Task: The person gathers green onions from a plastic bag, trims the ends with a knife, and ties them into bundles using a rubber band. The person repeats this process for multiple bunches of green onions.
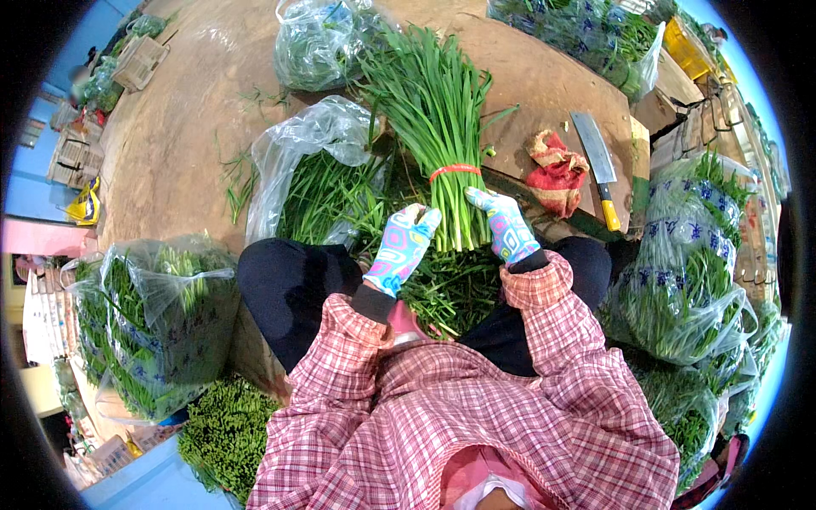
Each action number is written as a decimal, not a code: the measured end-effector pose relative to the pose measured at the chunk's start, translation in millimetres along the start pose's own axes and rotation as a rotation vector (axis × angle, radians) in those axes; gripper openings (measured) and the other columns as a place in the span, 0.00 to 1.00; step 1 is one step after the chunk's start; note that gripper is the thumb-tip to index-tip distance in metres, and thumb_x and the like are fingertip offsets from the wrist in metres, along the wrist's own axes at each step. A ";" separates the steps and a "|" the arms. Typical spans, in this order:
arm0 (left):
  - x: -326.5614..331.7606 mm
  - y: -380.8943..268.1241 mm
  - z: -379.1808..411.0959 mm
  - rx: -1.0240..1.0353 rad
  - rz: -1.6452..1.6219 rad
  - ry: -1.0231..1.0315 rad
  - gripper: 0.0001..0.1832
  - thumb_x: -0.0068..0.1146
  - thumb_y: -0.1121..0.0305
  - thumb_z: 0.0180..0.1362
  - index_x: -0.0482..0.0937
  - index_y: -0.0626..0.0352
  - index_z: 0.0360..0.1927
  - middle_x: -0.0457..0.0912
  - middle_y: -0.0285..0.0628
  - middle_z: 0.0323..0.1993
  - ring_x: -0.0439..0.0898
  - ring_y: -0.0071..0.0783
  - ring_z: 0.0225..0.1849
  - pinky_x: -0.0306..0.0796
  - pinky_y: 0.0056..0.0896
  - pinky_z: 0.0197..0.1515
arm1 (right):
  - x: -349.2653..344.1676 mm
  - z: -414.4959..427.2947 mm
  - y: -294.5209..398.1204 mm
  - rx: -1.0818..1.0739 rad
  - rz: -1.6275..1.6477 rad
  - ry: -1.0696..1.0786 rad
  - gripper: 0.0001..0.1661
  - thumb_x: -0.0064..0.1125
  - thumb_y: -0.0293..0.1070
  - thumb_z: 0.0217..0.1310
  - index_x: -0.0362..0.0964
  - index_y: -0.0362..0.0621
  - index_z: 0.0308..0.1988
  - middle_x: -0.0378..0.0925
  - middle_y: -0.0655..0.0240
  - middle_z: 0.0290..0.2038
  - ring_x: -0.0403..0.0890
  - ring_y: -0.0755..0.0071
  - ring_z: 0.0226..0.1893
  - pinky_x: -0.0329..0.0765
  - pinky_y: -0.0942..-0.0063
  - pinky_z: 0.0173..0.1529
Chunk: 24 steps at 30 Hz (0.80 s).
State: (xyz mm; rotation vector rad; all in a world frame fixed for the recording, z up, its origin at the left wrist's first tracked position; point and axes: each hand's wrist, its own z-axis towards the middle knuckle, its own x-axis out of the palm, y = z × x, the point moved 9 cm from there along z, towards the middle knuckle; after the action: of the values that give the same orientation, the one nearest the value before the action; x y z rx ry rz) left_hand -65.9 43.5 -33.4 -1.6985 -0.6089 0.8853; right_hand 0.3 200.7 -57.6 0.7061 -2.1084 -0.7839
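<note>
A thick bunch of green leafy stalks, probably garlic chives [440,121], stretches away from me with its pale cut ends towards my lap. A red band [455,171] circles its lower stems. My left hand [406,242], in a patterned glove, is at the left side of the stems below the band. On the other side, my right hand [505,223], gloved alike, has its fingers against the stems just under the band. Both hands hold the bunch between them; some fingers are hidden. Loose green trimmings [452,287] lie beneath, between my legs.
An open plastic bag of greens [325,191] stands left of the bunch. At right, a cleaver with a yellow-ended handle [596,153] lies on the wooden board [548,76] beside a crumpled red-and-tan cloth [558,175]. Filled bags [685,255] flank my right; another bag [159,325] stands left.
</note>
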 end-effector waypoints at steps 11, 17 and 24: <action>2.3 -45.5 -90.5 0.195 0.314 0.370 0.11 0.55 0.61 0.62 0.73 0.59 0.34 0.72 0.42 0.22 0.73 0.35 0.24 0.67 0.36 0.29 | 8.2 -10.0 2.1 -0.037 -0.075 -0.036 0.16 0.62 0.33 0.60 0.77 0.35 0.45 0.83 0.63 0.37 0.83 0.69 0.31 0.80 0.70 0.39; 13.6 -38.4 -177.4 0.229 0.464 0.825 0.09 0.54 0.59 0.62 0.75 0.53 0.36 0.77 0.49 0.27 0.77 0.52 0.30 0.70 0.48 0.30 | 12.2 -0.6 -2.0 -0.010 0.015 0.039 0.15 0.61 0.34 0.61 0.78 0.35 0.45 0.83 0.62 0.38 0.84 0.70 0.32 0.81 0.71 0.41; -122.0 -74.1 -165.1 0.145 1.044 0.255 0.13 0.65 0.60 0.51 0.78 0.54 0.38 0.79 0.45 0.30 0.80 0.47 0.33 0.73 0.43 0.34 | 15.0 9.1 -3.4 -0.005 0.048 0.060 0.16 0.61 0.35 0.62 0.78 0.36 0.45 0.83 0.63 0.39 0.84 0.71 0.33 0.80 0.72 0.41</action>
State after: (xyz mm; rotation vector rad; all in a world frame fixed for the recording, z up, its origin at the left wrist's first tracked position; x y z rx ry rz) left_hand -2.9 -122.7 93.2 -1.9284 0.5844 1.3334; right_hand -14.6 190.8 -57.8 0.6661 -2.0612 -0.7332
